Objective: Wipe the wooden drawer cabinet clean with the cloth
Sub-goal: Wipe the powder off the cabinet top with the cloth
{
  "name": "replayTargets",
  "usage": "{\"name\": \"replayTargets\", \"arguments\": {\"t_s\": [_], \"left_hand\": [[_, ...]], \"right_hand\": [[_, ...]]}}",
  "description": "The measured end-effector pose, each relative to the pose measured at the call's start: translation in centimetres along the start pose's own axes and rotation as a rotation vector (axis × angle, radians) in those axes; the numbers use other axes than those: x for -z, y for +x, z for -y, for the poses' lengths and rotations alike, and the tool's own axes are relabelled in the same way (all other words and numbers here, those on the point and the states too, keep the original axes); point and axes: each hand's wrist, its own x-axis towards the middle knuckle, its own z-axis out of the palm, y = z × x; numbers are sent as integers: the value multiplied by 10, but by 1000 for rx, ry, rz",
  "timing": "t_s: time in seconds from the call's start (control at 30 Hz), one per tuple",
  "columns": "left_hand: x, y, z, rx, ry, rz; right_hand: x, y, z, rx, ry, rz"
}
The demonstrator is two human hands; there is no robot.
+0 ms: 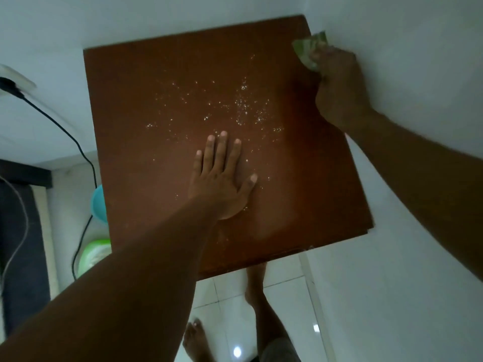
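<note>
I look straight down on the reddish-brown top of the wooden cabinet (146, 121), pushed into a white wall corner. White crumbs or powder (243, 103) are scattered over its middle. My left hand (222, 178) lies flat on the top, fingers spread, just below the crumbs. My right hand (337, 87) is at the far right edge of the top, beside the wall, fist closed around a crumpled green cloth (308, 52) that sticks out past the fingers. The drawers are hidden below the top.
White walls close in behind and to the right. On the left, a wall socket (15, 82) with a black cable (65, 131) hanging down, a light blue bowl (98, 205) and a green container (91, 254) on the floor. My bare feet (194, 340) stand on white tiles.
</note>
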Motion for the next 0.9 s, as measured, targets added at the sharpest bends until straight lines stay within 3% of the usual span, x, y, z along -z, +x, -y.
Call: {"name": "replayTargets", "arguments": {"t_s": [0.1,0.17,0.37,0.53,0.7,0.9], "left_hand": [[-4,-1,0,0,18,-42],[-4,-2,1,2,21,-55],[0,-2,1,3,-2,-27],[5,0,0,-5,-14,15],[8,2,-1,-8,-14,60],[8,-2,-1,-23,-30,84]], "right_hand": [[-30,66,-13,16,-94,229],[-48,74,-14,22,-124,286],[-53,-6,-6,-37,-178,194],[-36,-152,-4,-138,-128,135],[-26,-269,1,-206,-6,-54],[-7,-272,25,-120,70,-38]]}}
